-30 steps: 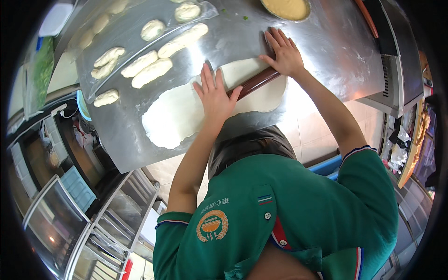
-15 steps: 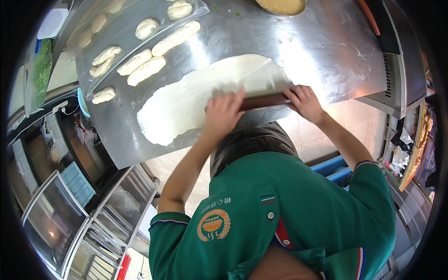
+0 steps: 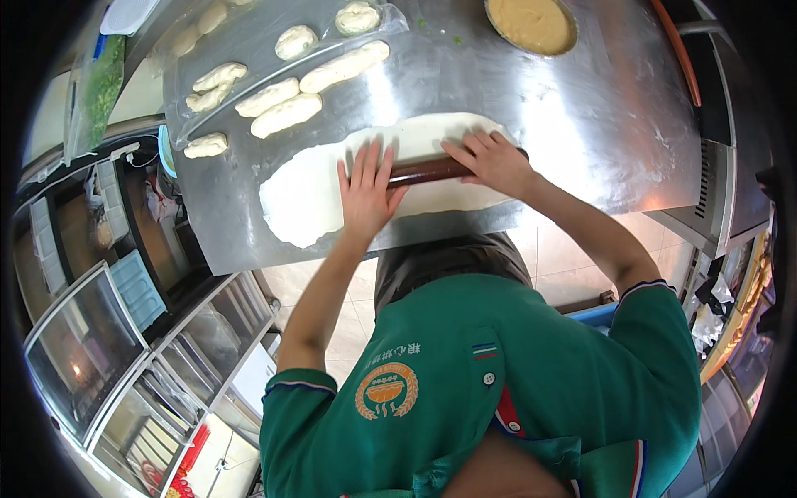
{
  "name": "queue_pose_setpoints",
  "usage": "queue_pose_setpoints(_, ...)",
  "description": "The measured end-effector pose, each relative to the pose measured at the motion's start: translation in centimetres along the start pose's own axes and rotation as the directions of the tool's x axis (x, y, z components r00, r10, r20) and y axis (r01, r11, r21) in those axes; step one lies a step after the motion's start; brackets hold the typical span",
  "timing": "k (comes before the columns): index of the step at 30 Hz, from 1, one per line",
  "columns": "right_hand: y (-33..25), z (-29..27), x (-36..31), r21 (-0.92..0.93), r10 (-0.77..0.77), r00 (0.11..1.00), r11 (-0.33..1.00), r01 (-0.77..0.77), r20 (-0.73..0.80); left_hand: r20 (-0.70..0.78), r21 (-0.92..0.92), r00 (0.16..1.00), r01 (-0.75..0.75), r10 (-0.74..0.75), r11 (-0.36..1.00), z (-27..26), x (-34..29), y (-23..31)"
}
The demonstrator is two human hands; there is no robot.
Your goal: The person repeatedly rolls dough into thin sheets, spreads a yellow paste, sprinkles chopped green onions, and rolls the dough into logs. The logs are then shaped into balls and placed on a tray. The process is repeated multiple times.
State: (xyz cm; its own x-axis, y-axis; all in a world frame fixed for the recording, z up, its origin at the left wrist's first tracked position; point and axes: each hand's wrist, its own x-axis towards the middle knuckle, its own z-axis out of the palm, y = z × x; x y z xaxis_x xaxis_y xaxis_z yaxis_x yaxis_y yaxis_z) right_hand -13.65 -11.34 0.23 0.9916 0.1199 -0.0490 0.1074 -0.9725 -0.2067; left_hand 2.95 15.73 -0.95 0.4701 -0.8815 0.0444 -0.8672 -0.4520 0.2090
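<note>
A dark brown rolling pin lies across a wide, thin sheet of pale dough on the steel table. Over the pin's left end rests my left hand, its fingers stretched out and apart, the thumb to the side. My right hand lies flat over the right part of the pin, fingers extended toward the far edge of the dough; the pin's dark tip shows just past it. Neither hand's fingers wrap round the pin. My palms hide both contact spots.
Beyond the sheet lie long dough pieces, a small piece and round filled ones. A bowl of yellow paste stands at the far side. The steel table's near edge runs before my waist. Shelving is at left.
The rolling pin and both hands have moved away from me, farther onto the dough. My fingers, earlier curled near the pin's ends, now stretch flat over it. The view has shifted slightly.
</note>
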Motion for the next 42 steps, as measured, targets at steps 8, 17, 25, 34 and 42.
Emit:
queue_pose_setpoints(8,2.9,-1.8,6.7,-0.18,0.069,0.997,0.981,-0.071,-0.015,-0.354,-0.122,0.933,0.02,-0.062,0.992,-2.1,17.1,-4.8)
queue_pose_setpoints(17,-7.8,0.6,-1.6,0.034,0.017,0.986,0.999,-0.023,0.168,0.18,-0.091,0.948,-0.248,0.261,0.965,-1.4,-8.9,-3.2)
queue_pose_setpoints(25,-7.5,1.2,18.4,-0.019,-0.012,0.996,1.0,0.01,-0.084,-0.213,-0.084,0.969,0.111,-0.126,0.99,-3.6,5.8,-16.1)
queue_pose_setpoints(34,-17.6,2.3,22.6,-0.014,-0.144,0.987,0.99,0.143,-0.066,-0.063,0.012,0.961,0.27,-0.268,0.963,-7.3,-2.1,-19.5)
queue_pose_setpoints(42,-18.3,2.7,26.7,-0.023,-0.061,0.991,0.998,0.058,-0.122,-0.327,-0.062,0.914,0.231,-0.238,0.971,-6.9,3.7,-25.6)
